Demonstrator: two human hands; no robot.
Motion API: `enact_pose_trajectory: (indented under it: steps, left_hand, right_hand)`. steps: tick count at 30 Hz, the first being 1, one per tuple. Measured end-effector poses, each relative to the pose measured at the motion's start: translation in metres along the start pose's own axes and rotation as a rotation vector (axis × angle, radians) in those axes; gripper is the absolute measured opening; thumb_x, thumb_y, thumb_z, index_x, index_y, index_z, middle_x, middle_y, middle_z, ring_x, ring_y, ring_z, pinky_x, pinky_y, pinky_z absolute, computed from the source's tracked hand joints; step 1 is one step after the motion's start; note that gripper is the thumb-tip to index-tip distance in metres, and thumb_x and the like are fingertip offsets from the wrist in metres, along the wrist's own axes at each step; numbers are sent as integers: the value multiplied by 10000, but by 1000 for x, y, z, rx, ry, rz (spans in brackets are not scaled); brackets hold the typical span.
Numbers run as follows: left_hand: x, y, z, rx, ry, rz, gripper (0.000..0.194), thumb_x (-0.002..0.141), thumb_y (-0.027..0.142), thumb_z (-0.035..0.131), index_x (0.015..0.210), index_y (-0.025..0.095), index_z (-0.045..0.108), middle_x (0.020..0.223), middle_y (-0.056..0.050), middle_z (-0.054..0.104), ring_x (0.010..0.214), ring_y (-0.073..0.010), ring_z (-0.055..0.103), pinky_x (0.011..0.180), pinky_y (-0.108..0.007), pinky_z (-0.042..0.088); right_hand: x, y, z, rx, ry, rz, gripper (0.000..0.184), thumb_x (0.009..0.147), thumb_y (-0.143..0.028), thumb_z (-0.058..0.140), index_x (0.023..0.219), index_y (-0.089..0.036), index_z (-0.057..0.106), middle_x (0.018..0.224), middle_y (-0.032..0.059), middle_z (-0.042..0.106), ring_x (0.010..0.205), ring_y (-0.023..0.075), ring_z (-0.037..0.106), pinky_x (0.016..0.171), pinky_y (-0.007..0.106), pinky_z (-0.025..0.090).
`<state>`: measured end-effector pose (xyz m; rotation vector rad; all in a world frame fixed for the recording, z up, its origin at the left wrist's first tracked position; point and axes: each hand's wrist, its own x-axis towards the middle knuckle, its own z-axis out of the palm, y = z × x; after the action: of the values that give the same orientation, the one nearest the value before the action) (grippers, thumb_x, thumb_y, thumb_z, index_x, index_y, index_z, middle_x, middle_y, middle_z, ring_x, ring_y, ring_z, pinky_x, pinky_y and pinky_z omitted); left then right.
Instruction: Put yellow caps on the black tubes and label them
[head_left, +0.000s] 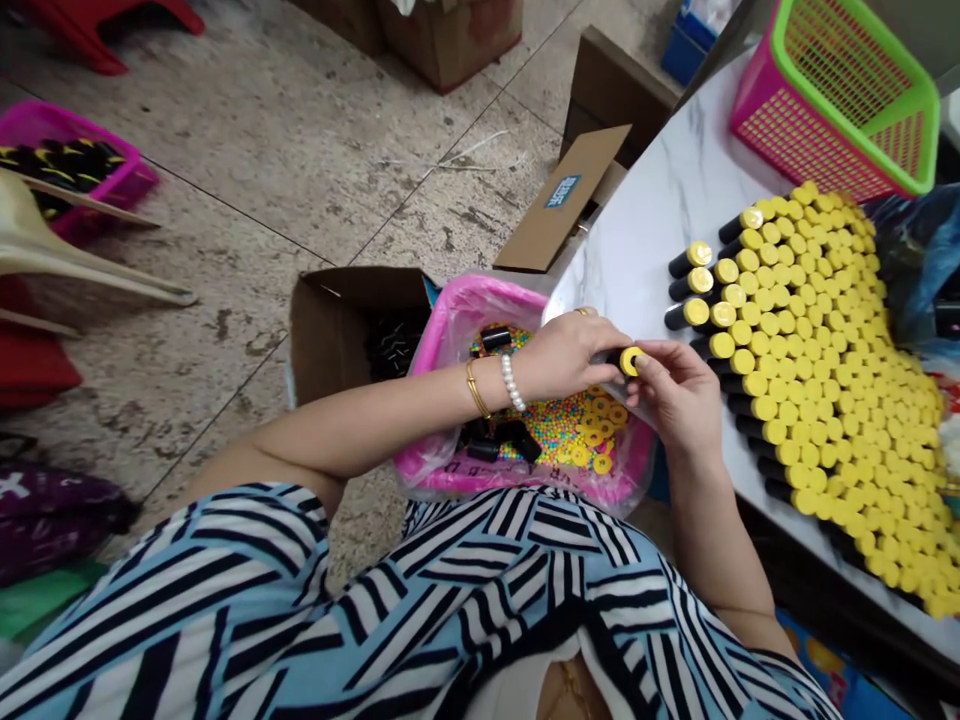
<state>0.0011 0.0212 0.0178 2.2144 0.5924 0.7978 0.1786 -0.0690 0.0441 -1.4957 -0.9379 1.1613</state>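
Observation:
My left hand (570, 352), with a gold bangle and a pearl bracelet on the wrist, is closed round a small black tube (616, 358). My right hand (679, 395) pinches the tube's yellow cap (631, 361) from the other side. Both hands meet above a pink basin (457, 320) lined with clear plastic on my lap, which holds coloured beads, loose yellow caps (596, 440) and black tubes (496, 338). To the right, a large stack of yellow-capped black tubes (817, 370) lies on the white marble table (660, 215).
A pink and green mesh basket (840, 95) stands at the table's far end. Open cardboard boxes (337, 325) sit on the tiled floor beside the basin, one with black parts. Another pink basin (67, 165), a beige chair and red stools are at the left.

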Motion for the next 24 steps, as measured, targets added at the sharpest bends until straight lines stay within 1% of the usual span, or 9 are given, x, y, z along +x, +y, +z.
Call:
enact_pose_trajectory:
  steps: [3,7,10,14,16,18,19,21,24]
  left_hand:
    - [3,14,-5,-135,-23,-135,232,872,263,697,1075,158,738,978,-75,768,908,-189,704,840,-318,538]
    - [8,29,0,-618,-84,-526,232,978,327,580,969,123,691,690,-45,720,583,-118,668,596,-236,531]
    - [10,28,11,-914,-46,-660,180,1010,283,529,974,131,619,656,-35,707,588,-120,701,599,-228,567]
    - [1,29,20,-956,-1,-631,220,1007,355,525,992,151,606,697,-25,702,644,-139,725,655,-259,599]
    - [-7,33,20,-843,19,-547,275,999,394,519,1074,155,631,804,-38,721,669,-136,712,679,-268,593]
    - [-12,34,19,-606,75,-428,338,924,352,632,1217,184,637,1008,-53,737,758,-135,696,715,-255,571]
    - [-14,33,18,-506,101,-367,372,879,319,680,1229,197,650,1039,-47,735,779,-138,681,719,-248,556]
    - [-14,31,18,-344,143,-290,351,847,274,692,1190,200,690,1019,-34,734,802,-142,659,753,-248,533]
    - [-14,33,17,-252,170,-276,297,852,280,658,1128,188,720,945,-36,727,751,-155,641,715,-266,514]
  right_hand:
    - [1,-3,1,-7,-62,-11,260,857,-380,784,1023,-214,671,818,-24,672,537,84,614,492,214,531]
    - [0,-5,1,-10,-114,22,288,891,-395,757,1068,-229,602,623,-86,561,477,79,566,468,190,464]
    - [2,-4,1,-11,-90,23,298,908,-427,734,1041,-242,542,598,-94,551,480,82,560,480,190,446]
    - [-1,0,2,-48,-98,30,332,909,-496,702,1018,-260,497,550,-105,534,429,92,513,448,198,421]
    - [-4,2,2,-60,-61,34,341,896,-511,705,997,-257,502,538,-112,512,393,86,460,406,193,365]
    - [-4,6,3,-27,-7,6,347,862,-494,744,957,-239,530,560,-109,504,399,67,426,396,180,319]
    - [-3,9,3,12,24,-16,353,841,-483,768,935,-225,548,590,-100,518,418,54,411,405,173,307]
    - [-1,15,2,95,33,-66,360,814,-474,793,939,-194,605,648,-68,576,463,48,434,448,174,345]
    - [-5,25,-4,235,-4,-73,369,836,-485,768,1030,-180,691,708,-8,666,532,80,526,543,207,453]
